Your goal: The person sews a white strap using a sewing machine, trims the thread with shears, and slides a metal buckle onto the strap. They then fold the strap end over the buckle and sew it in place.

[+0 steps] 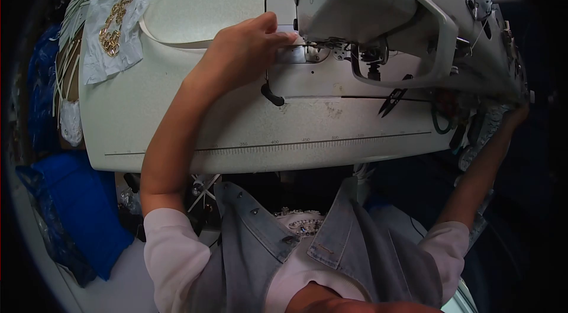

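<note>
My left hand (251, 44) is at the needle area of a sewing machine (361, 5), its fingers pinched on a pale strap (183, 45). The strap runs leftward from the fingers and curves up over the white table. Far to the right, my right hand (517, 115) reaches to the machine's right end, beside the handwheel side. Its fingers are too dark and small to make out. Small black thread snips (393, 100) lie on the table below the machine arm.
Gold chain pieces (112, 26) rest on white paper (92, 64) at the table's left. Pale cords (71, 35) hang over the left edge. A blue bag (80, 206) lies lower left. A printed ruler (274, 147) runs along the table's front edge (248, 165).
</note>
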Tool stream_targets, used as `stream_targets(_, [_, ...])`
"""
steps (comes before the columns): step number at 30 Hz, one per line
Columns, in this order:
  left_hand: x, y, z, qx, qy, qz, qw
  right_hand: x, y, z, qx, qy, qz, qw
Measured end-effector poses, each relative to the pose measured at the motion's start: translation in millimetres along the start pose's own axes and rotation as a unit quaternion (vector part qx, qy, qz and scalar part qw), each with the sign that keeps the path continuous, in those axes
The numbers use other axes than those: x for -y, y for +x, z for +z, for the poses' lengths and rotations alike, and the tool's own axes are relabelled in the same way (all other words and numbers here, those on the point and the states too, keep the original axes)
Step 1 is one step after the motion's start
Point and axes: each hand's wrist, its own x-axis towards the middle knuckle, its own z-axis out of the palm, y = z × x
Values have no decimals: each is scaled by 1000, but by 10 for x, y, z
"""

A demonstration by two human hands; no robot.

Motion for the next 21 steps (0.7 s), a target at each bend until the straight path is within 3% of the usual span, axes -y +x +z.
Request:
stream_targets(1, [4,-28,-13,7,12,-6,1000,257,-146,12,1,-90,-44,995])
stream_targets(2, [-5,-50,-7,13,25,-13,1000,384,-228,-45,0,-92,-44,995])
stream_targets(5, [-79,-126,91,6,57,18,998,1121,-1496,229,7,-20,-235,972])
stream_targets(8, [-402,-251,124,55,26,-30,998,1736,-3079,921,241,96,-364,894])
stream_targets(10, [-517,-268,140,52,-33,-40,997,2091,-3639,1357,433,-42,-476,765])
stream_targets(11, [-550,-283,147,46,-94,-51,993,2050,-3833,1532,484,-31,-404,776])
stream_targets(14, [-467,-235,140,51,-171,-32,984,1894,-4118,1978,470,27,-409,782])
stream_targets(15, [-410,-235,183,53,-170,-34,983,1857,-4195,2067,480,41,-413,773])
stream_targets(17, [-317,-230,263,-70,-127,66,987,1822,-4233,2142,489,58,-417,764])
stream_targets(19, [-297,-217,259,-62,-103,83,989,1798,-4234,2162,464,6,-492,736])
stream_targets(21, [-305,-209,299,-54,-79,101,990,1700,-4268,2141,487,26,-450,747])
